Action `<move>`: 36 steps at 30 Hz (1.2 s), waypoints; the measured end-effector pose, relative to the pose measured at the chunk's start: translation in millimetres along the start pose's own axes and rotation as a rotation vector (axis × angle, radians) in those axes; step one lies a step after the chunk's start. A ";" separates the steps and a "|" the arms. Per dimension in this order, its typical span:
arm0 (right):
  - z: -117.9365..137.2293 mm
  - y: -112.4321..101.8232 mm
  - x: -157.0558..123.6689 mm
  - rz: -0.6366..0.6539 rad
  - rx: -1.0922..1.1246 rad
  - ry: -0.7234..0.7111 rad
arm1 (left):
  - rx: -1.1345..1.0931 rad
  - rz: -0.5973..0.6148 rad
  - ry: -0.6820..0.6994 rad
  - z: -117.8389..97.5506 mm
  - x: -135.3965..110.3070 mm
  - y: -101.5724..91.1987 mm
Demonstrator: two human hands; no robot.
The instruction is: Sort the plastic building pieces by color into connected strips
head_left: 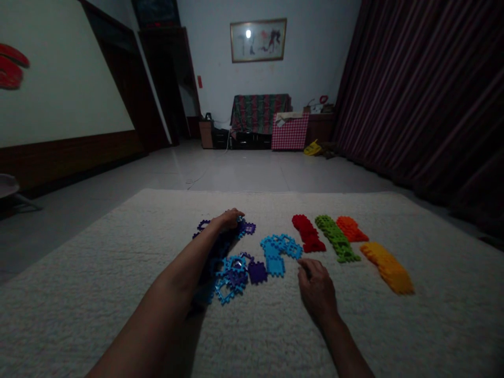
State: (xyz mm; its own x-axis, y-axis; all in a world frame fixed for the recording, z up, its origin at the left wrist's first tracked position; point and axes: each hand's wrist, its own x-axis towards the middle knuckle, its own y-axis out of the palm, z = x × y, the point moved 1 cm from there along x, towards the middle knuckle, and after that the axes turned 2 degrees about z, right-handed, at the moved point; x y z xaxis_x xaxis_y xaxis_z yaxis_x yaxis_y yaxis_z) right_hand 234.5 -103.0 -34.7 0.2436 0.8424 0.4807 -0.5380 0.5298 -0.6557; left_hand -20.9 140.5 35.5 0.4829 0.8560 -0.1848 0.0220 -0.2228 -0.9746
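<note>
A loose heap of blue and purple interlocking plastic tiles (232, 270) lies on a cream shaggy rug (118, 273). My left hand (230, 219) reaches to the far edge of the heap, fingers curled down onto purple tiles there. My right hand (317, 289) rests on the rug just right of a small group of light blue tiles (279, 249), fingers bent, nothing visibly held. Further right lie sorted rows: red tiles (307, 232), green tiles (337, 239), orange tiles (352, 228) and yellow tiles (388, 266).
Beyond the rug is a grey tiled floor (236, 168). A covered sofa (260, 113) and a checked box (290, 132) stand at the back wall. Dark curtains (425, 94) hang on the right. The room is dim.
</note>
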 end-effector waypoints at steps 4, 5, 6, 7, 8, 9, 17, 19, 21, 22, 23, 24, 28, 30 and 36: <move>17.2 1.4 -1.3 0.002 0.099 -0.043 | -0.023 -0.073 -0.048 5.5 -15.5 -3.5; 22.9 2.2 -2.5 0.004 0.120 -0.052 | -0.029 -0.095 -0.057 6.7 -20.5 -4.4; 29.0 3.4 -3.9 0.009 0.140 -0.061 | -0.036 -0.118 -0.065 7.4 -25.7 -5.2; 35.6 5.0 -5.1 0.016 0.160 -0.070 | -0.043 -0.143 -0.071 7.5 -31.0 -5.7; 42.6 7.0 -5.9 0.023 0.181 -0.079 | -0.049 -0.167 -0.074 6.6 -36.3 -6.0; 49.9 9.5 -5.7 0.028 0.200 -0.089 | -0.057 -0.195 -0.073 4.7 -41.5 -6.0; 106.4 44.9 34.5 0.055 0.305 -0.051 | -0.239 -0.507 0.039 -32.2 -82.1 0.9; 114.5 54.6 45.8 0.065 0.342 0.039 | -0.316 -0.509 0.090 -39.7 -91.3 5.2; 118.3 62.8 52.7 0.094 0.408 0.130 | -0.418 -0.500 0.153 -45.4 -99.4 10.7; 118.8 66.3 54.5 0.119 0.459 0.162 | -0.476 -0.494 0.180 -47.7 -102.8 13.8; 118.4 69.4 55.4 0.140 0.516 0.186 | -0.531 -0.488 0.194 -49.7 -105.5 17.0; 117.4 71.9 55.6 0.158 0.575 0.204 | -0.582 -0.479 0.197 -51.4 -107.6 20.0; 109.0 74.9 57.0 0.228 0.687 0.256 | -0.677 -0.415 0.168 -52.2 -108.9 25.7; 101.7 69.9 63.0 0.220 0.634 0.249 | -0.649 -0.421 0.143 -43.5 -107.3 21.5; 58.6 38.0 97.7 0.132 0.251 0.202 | -0.290 -0.485 -0.213 21.0 -108.6 3.5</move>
State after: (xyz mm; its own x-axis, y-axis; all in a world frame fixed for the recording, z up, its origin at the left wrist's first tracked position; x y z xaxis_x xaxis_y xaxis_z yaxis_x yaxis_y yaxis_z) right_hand 190.5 -6.4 21.4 0.3003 0.9177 0.2602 -0.7511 0.3956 -0.5285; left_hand -91.6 56.7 49.5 0.1734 0.9596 0.2215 0.4477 0.1235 -0.8856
